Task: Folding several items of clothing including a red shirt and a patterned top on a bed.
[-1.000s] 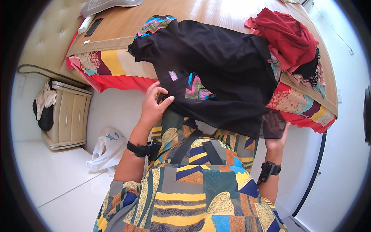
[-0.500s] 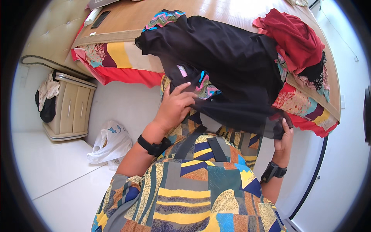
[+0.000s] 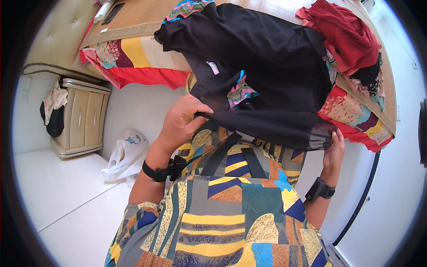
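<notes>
A black garment [image 3: 262,53] of thin cloth lies over the edge of the bed [image 3: 133,53], its near hem drawn toward me. Bright zigzag-patterned cloth [image 3: 242,93] shows through an opening in it, and more of that pattern edges its far left corner. My left hand [image 3: 184,118] pinches the hem at its left end between thumb and fingers. At the right end, my right hand [image 3: 334,151] grips the sheer hem, its fingertips partly behind the cloth. Between both hands the hem is stretched nearly straight above my lap.
A crumpled dark red cloth [image 3: 344,38] tops a heap of patterned fabric on the right of the bed. A phone [image 3: 112,14] lies at the far left. On the floor stand a cream bedside cabinet [image 3: 82,118], with clothes hanging at its side, and a white plastic bag [image 3: 126,155].
My left hand has moved left and slightly down, from lying over the cloth to pinching the hem's end. The right hand has shifted slightly right, and the hem is straighter.
</notes>
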The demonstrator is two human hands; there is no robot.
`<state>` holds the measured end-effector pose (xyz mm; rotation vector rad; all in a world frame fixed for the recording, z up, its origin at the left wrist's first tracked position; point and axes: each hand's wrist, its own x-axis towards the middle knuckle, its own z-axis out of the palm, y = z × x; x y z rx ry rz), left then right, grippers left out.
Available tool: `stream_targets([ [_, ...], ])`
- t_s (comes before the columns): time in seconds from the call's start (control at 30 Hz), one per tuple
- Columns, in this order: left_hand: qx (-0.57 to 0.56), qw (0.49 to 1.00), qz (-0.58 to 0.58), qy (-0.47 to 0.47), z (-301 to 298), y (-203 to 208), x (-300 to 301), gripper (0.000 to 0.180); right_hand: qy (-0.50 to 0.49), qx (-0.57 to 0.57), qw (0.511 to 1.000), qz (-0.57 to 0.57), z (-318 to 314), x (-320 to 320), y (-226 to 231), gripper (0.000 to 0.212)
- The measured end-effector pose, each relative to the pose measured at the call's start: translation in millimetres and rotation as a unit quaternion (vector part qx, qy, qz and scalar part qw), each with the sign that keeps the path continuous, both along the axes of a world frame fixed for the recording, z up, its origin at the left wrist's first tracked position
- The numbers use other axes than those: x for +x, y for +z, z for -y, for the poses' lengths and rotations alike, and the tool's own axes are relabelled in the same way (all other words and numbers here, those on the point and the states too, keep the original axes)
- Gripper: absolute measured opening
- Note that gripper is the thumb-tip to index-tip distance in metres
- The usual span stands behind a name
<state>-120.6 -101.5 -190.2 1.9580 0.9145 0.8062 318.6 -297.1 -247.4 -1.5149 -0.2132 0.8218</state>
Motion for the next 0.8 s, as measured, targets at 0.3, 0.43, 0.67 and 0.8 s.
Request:
stream_targets([
  [0.3, -0.086, 0.982, -0.127, -0.106, 4, 1, -8, 0.011, 0.134, -0.073, 0.899, 0.411, -30, -38, 33, 0.032],
  [0.43, -0.004, 0.996, -0.077, 0.033, -6, -9, 3, 0.014, 0.289, -0.037, 0.795, 0.532, -55, -85, 64, 0.041],
  [0.67, 0.142, 0.968, -0.204, 0.029, -26, -31, 36, 0.041, 0.429, -0.088, 0.661, 0.609, -65, -113, 54, 0.037],
  [0.8, 0.186, 0.951, -0.240, 0.052, -29, -45, 40, 0.044, 0.403, -0.049, 0.674, 0.617, -67, -110, 44, 0.014],
])
